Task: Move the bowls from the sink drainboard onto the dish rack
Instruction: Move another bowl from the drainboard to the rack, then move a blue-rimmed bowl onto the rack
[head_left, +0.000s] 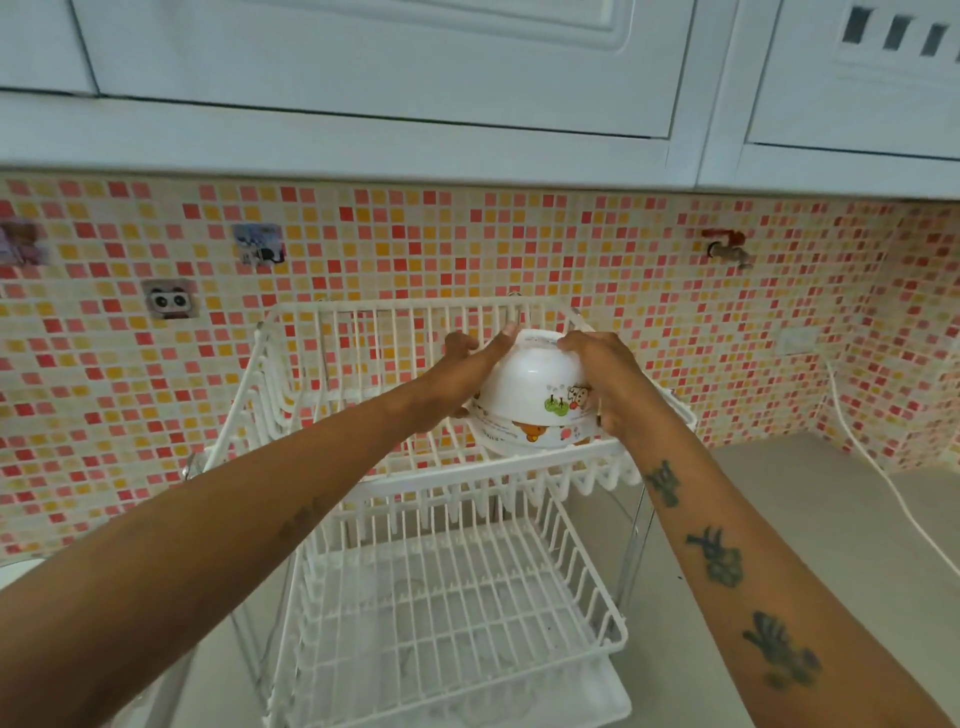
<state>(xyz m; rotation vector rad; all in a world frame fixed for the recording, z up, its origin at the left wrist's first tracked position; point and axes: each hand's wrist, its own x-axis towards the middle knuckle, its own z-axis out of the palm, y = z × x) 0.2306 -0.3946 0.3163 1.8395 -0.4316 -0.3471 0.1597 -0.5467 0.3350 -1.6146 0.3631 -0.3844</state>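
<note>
The bowls (535, 397), nested upside down, are being held over the right side of the rack's (363, 467) upper tier, and the risk I judge is slippage: the glossy top bowl could slide off the one beneath, or a rim could catch a wire and tip. Both hands are clasping the stack, the left hand (467, 371) on its left side and the right hand (605, 376) on its right, fingers wrapped around it.

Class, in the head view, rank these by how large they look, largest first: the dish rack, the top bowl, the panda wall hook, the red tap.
1. dish rack
2. top bowl
3. panda wall hook
4. red tap, only slightly smaller; uncertain.
</note>
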